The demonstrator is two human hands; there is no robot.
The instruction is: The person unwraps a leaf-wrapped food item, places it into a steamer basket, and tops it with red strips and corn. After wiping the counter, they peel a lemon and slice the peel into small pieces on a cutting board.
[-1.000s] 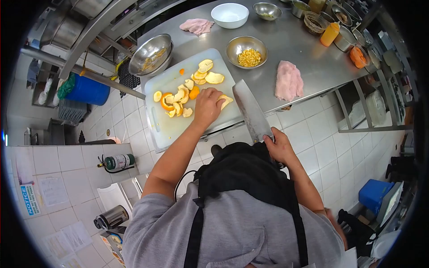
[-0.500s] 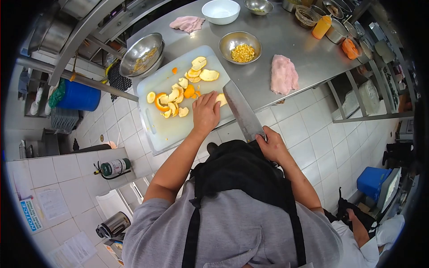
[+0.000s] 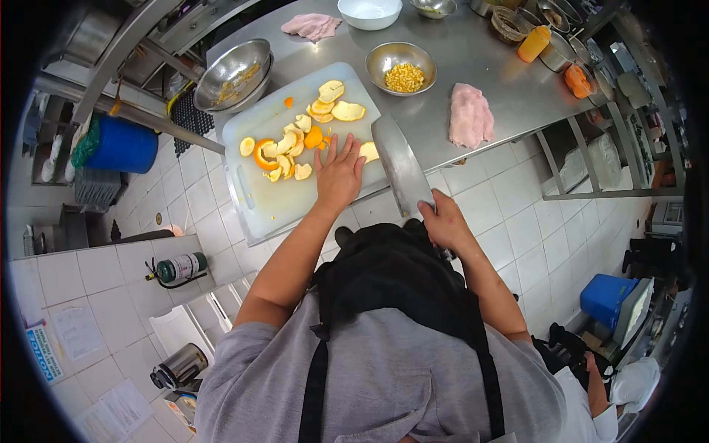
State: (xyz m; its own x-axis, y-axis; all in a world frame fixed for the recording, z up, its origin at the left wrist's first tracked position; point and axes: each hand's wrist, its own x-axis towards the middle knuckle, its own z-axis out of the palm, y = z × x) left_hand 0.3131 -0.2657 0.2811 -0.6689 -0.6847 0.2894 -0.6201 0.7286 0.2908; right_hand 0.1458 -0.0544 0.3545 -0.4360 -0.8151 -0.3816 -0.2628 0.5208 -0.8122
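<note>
My right hand (image 3: 445,220) is closed round the handle of a large, wide-bladed chef's knife (image 3: 399,164). Its blade slants across the right edge of the white cutting board (image 3: 255,210). My left hand (image 3: 338,177) lies over the board with its fingers spread, holding nothing. Between that hand and the blade is a flat piece of orange peel (image 3: 368,152). Just beyond my left fingertips sit curled orange peels (image 3: 286,148) and small orange bits. Larger peel pieces (image 3: 348,111) lie near the board's far edge.
A steel bowl of corn kernels (image 3: 404,77) stands beyond the board. Pink cloths (image 3: 470,116) lie on the steel table. Steel bowls (image 3: 235,77) sit at the board's left, a white bowl (image 3: 370,13) at the back. A yellow squeeze bottle (image 3: 533,44) stands right. Another person (image 3: 591,395) is behind, lower right.
My left hand's fingers have straightened and spread over the board, away from the flat peel piece. The knife remains in my right hand, its blade turned slightly.
</note>
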